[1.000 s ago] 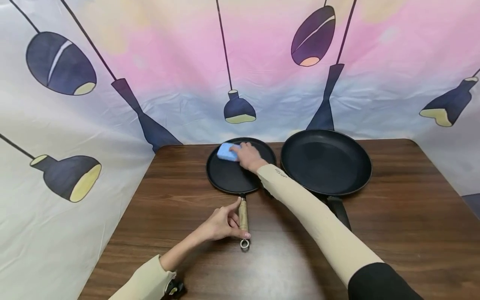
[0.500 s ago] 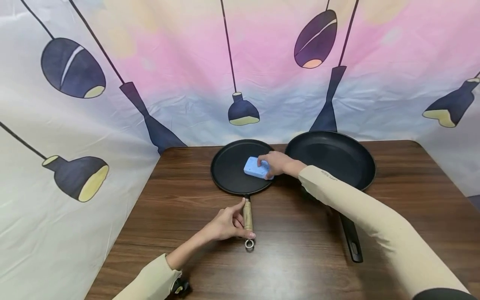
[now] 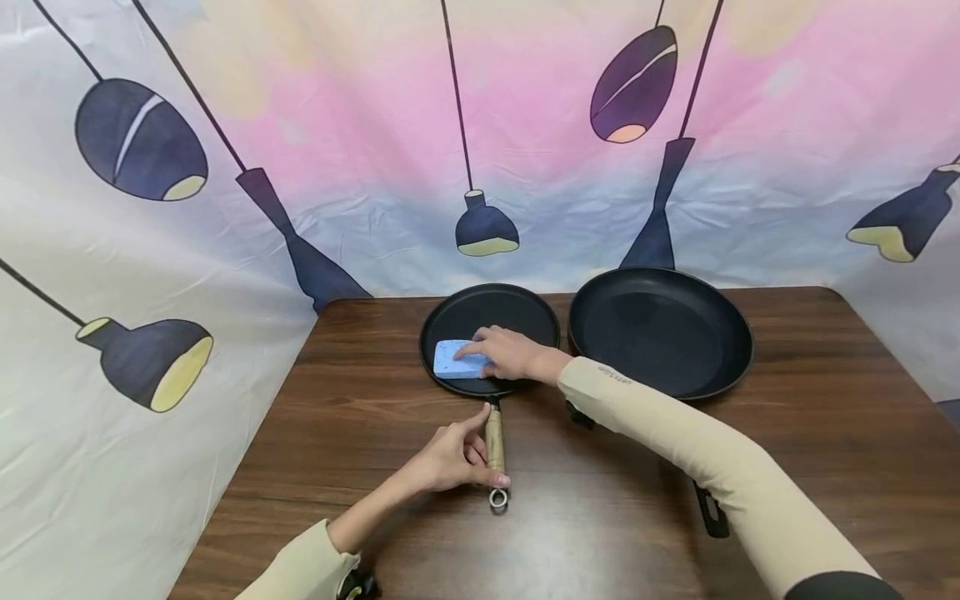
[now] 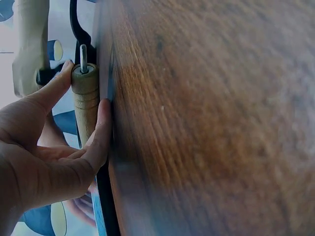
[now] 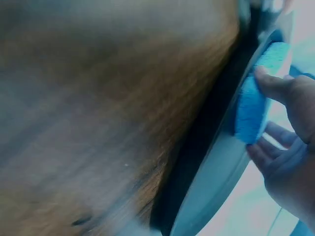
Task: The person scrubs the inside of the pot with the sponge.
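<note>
A flat black crepe pan with a low rim lies at the back middle of the table. Its wooden handle points toward the front and ends in a metal ring. My left hand holds this handle from the left, thumb near the ring end and a finger near the pan; the left wrist view shows the handle between them. In my right hand is a light blue sponge, pressed on the near left part of the pan. Thumb and fingers grip the sponge in the right wrist view.
A larger, deeper black frying pan stands just right of the crepe pan. Its black handle is partly hidden beneath my right forearm. The brown wooden table ends at a printed cloth backdrop.
The right hand has swept the sponge from the pan's far left part to its right side, then back left to the near edge. The left hand keeps its hold on the handle.
</note>
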Demonstrator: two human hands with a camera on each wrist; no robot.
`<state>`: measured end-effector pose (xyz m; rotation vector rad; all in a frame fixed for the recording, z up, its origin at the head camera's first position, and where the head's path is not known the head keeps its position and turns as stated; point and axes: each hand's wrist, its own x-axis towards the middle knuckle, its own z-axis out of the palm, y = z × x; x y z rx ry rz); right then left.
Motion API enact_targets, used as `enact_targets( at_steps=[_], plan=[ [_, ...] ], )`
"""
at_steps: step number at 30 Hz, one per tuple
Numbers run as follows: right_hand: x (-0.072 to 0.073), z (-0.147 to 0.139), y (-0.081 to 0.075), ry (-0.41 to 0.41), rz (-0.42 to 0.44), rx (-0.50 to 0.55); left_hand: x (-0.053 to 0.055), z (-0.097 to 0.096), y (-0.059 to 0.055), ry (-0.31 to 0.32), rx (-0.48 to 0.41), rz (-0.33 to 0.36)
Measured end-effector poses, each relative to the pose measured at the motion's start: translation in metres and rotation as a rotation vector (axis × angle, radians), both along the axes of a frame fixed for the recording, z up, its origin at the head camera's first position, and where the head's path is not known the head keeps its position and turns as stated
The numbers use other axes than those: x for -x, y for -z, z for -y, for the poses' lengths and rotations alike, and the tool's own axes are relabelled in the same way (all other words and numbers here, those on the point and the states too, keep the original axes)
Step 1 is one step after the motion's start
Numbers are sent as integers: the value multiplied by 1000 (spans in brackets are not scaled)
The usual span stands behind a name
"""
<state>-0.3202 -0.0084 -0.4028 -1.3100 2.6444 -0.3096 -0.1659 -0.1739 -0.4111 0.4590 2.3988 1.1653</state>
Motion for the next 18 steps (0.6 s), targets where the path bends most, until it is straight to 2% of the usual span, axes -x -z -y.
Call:
enact_targets(
  at_steps=[2, 4, 9, 12, 15, 18],
  plan=[
    [10, 7, 4, 21, -26, 8, 0, 1, 0, -2, -2, 1],
    [21, 12, 7, 89, -56, 6, -1, 1, 0, 0, -4, -3],
    [42, 19, 15, 428, -104, -30, -2, 0, 1, 7, -9, 3],
    [47, 20, 16, 540, -113, -49, 0, -1, 2, 5, -19, 3],
    [42, 20, 15, 489, -121, -50, 1, -1, 2, -9, -17, -5],
    [27, 19, 13, 342, -109, -19, 0, 2, 2, -34, 7, -2]
  ],
)
